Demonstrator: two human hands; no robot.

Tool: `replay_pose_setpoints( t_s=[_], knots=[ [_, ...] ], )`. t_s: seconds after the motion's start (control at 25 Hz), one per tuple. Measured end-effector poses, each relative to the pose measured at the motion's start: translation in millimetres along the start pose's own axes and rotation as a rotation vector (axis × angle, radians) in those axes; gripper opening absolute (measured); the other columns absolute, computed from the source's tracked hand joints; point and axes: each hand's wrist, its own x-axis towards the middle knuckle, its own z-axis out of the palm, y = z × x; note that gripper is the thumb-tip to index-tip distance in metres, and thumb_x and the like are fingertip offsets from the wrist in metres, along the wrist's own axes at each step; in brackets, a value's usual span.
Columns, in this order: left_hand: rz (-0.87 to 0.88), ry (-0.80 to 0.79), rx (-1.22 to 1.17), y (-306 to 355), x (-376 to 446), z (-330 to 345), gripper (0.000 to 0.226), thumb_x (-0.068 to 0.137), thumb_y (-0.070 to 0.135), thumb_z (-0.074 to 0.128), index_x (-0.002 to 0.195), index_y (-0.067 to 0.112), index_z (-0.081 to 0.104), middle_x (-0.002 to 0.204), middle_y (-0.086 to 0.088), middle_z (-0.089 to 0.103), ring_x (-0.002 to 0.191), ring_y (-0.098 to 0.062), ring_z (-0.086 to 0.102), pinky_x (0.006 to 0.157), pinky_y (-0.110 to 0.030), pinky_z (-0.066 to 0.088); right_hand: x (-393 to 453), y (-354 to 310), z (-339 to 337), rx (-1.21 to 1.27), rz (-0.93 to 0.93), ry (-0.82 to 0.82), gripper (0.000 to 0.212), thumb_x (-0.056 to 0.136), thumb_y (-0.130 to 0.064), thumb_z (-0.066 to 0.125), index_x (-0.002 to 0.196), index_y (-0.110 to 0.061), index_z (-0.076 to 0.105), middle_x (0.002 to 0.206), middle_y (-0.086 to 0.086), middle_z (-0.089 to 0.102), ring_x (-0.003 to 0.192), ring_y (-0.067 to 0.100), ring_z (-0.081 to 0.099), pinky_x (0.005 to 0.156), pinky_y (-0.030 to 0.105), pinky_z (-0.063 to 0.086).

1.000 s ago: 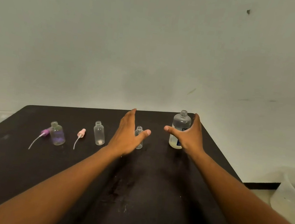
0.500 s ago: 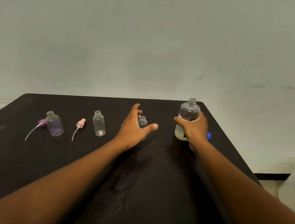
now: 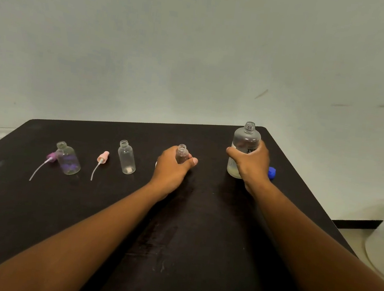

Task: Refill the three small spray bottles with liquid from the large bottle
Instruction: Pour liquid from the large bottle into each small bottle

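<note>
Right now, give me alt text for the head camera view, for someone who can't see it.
A person's right hand grips an uncapped large bottle while the left hand holds a small open bottle on a black table. Two more open small bottles stand further left beside loose spray tops.

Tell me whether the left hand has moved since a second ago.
Yes. The left hand has closed around the small bottle it was hovering beside; that bottle stands in place on the table.

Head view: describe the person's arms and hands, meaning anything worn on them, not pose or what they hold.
Both forearms are bare, with no sleeves in view. The left hand and right hand wear no gloves; no watch, bracelet or ring is visible. Short fingernails show.
</note>
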Motion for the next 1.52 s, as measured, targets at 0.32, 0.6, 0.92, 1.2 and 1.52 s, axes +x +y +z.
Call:
replay_pose_setpoints(
  t_s=[0.32,0.6,0.92,1.2,1.52],
  knots=[
    [0.052,-0.055,-0.058,15.8,-25.8,-20.3,0.018,0.090,0.037,0.072,0.095,0.026,0.059,0.097,-0.002,0.069,0.088,-0.018,0.066,0.080,-0.039,0.055,-26.3,-16.2,-15.0,-0.078,-0.035,-0.093,0.060,0.073,-0.020,0.087,0.127,-0.018,0.062,0.118,0.000,0.068,0.110,0.021,0.064,0.097,0.043,0.056],
    [0.126,-0.170,-0.037,43.4,-77.9,-52.6,0.016,0.101,0.030,0.058,0.109,0.024,0.047,0.105,0.000,0.058,0.094,-0.015,0.057,0.088,-0.036,0.050,-80.1,-60.8,-52.6,-0.201,-0.185,-0.285,0.057,0.072,-0.018,0.087,0.123,-0.026,0.062,0.107,-0.005,0.069,0.096,0.015,0.066,0.076,0.030,0.053],
    [0.296,-0.212,0.035,74.4,-132.9,-76.6,0.019,0.104,0.025,0.052,0.119,0.028,0.042,0.089,-0.001,0.052,0.078,-0.012,0.046,0.076,-0.031,0.042,-128.0,-110.4,-68.7,-0.469,-0.387,-0.421,0.055,0.063,-0.022,0.085,0.114,-0.034,0.067,0.096,-0.018,0.071,0.087,0.002,0.066,0.069,0.019,0.045],
    [0.337,-0.195,0.050,90.0,-150.7,-88.5,0.016,0.103,0.024,0.054,0.116,0.023,0.045,0.089,-0.002,0.055,0.071,-0.011,0.043,0.067,-0.029,0.038,-152.0,-138.5,-64.6,-0.594,-0.486,-0.525,0.054,0.059,-0.025,0.086,0.109,-0.031,0.066,0.096,-0.014,0.070,0.085,0.005,0.065,0.066,0.020,0.045],
    [0.321,-0.163,0.080,94.8,-156.0,-93.7,0.017,0.104,0.023,0.054,0.117,0.015,0.046,0.090,0.012,0.052,0.073,-0.001,0.047,0.066,-0.017,0.037,-159.4,-151.8,-66.8,-0.689,-0.517,-0.509,0.054,0.062,-0.024,0.087,0.111,-0.024,0.067,0.099,-0.007,0.071,0.083,0.007,0.063,0.065,0.020,0.049]
  ],
)
